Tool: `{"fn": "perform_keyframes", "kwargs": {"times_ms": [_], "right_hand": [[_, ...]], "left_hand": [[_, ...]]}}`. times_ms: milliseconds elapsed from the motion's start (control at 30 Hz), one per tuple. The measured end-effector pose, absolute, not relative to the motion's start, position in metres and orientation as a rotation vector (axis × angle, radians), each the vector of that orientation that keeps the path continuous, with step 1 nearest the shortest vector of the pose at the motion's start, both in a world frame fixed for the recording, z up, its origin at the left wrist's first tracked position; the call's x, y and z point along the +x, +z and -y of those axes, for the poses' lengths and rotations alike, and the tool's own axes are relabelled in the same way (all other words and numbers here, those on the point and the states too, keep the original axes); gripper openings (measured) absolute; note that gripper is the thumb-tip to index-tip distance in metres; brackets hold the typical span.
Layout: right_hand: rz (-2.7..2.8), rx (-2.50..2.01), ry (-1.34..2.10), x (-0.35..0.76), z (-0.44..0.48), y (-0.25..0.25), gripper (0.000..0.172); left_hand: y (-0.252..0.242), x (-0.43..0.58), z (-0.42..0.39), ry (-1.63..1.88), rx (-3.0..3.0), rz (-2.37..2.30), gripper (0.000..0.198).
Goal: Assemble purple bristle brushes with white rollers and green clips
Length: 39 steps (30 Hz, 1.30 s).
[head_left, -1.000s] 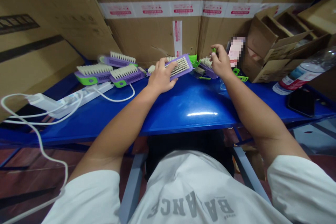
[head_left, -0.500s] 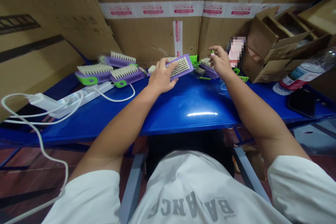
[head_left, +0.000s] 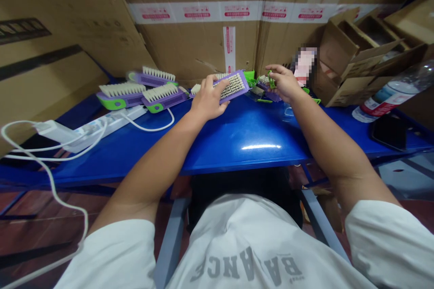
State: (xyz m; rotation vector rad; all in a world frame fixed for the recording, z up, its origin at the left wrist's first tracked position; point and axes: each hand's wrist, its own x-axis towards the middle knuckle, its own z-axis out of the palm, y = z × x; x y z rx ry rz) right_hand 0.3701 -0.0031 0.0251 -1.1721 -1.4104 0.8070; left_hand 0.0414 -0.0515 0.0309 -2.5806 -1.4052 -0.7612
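Note:
My left hand (head_left: 208,98) is closed around a purple scrub brush (head_left: 233,86), its white bristles facing up toward me. To the right, my right hand (head_left: 285,82) pinches a small green plastic piece (head_left: 271,80) between thumb and fingers, apart from the brush. Behind and between the hands, partly hidden, lie more purple brush parts and a bright green piece (head_left: 250,76). Left of my left hand, brushes with green ends rest bristles up: a near one (head_left: 164,96), a larger one (head_left: 120,95) and one at the back (head_left: 154,76).
A white power strip (head_left: 105,128) with cables lies at the left of the blue table (head_left: 237,144). Cardboard (head_left: 193,40) walls off the back. On the right stand a divided carton (head_left: 352,58), a plastic bottle (head_left: 386,99) and a dark phone (head_left: 389,133).
My right hand has turned and lowered slightly, showing more of the green piece in its fingers. The left hand and its brush have stayed almost still.

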Motion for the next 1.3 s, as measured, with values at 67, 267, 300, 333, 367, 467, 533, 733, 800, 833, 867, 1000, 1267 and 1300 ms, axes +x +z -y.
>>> {"fn": "perform_keyframes", "kwargs": {"times_ms": [67,267,300,333,367,467,533,733,800,833,867,1000,1267,1300], "right_hand": [[1.404,-1.16,0.852,0.371,0.004,0.026,0.035],[1.346,-1.153,0.92,0.369,0.008,0.03,0.044],[1.333,-1.155,0.933,0.369,0.008,0.031,0.047],[1.323,-1.153,0.946,0.368,0.009,0.031,0.05],[1.319,-1.146,0.958,0.368,0.009,0.032,0.053],[1.338,-1.119,0.978,0.367,0.011,0.032,0.054],[1.349,-1.107,0.989,0.367,0.012,0.032,0.052],[1.293,-1.095,1.053,0.366,0.017,0.033,0.045],[1.298,-1.101,1.062,0.367,0.018,0.033,0.043],[1.309,-1.107,1.065,0.368,0.018,0.033,0.043],[1.321,-1.115,1.068,0.369,0.018,0.033,0.042],[1.317,-1.133,1.066,0.369,0.02,0.034,0.041],[1.23,-1.113,1.148,0.358,0.029,0.041,0.047],[1.255,-1.104,1.153,0.357,0.029,0.041,0.048]], "left_hand": [[0.033,0.042,0.053,-0.739,-2.585,1.419,0.077],[0.036,0.044,0.057,-0.697,-2.584,1.434,0.071],[0.035,0.044,0.056,-0.699,-2.582,1.432,0.072],[0.035,0.043,0.056,-0.701,-2.578,1.431,0.072],[0.034,0.043,0.055,-0.702,-2.575,1.431,0.072],[0.033,0.043,0.055,-0.713,-2.57,1.436,0.069],[0.034,0.043,0.055,-0.703,-2.57,1.445,0.067],[0.035,0.043,0.056,-0.675,-2.578,1.438,0.069],[0.033,0.042,0.055,-0.691,-2.581,1.422,0.071],[0.032,0.041,0.053,-0.705,-2.583,1.409,0.072],[0.032,0.041,0.052,-0.718,-2.583,1.396,0.072],[0.03,0.04,0.05,-0.721,-2.587,1.384,0.072],[0.031,0.04,0.052,-0.715,-2.604,1.369,0.071],[0.03,0.04,0.052,-0.711,-2.604,1.366,0.071]]}}
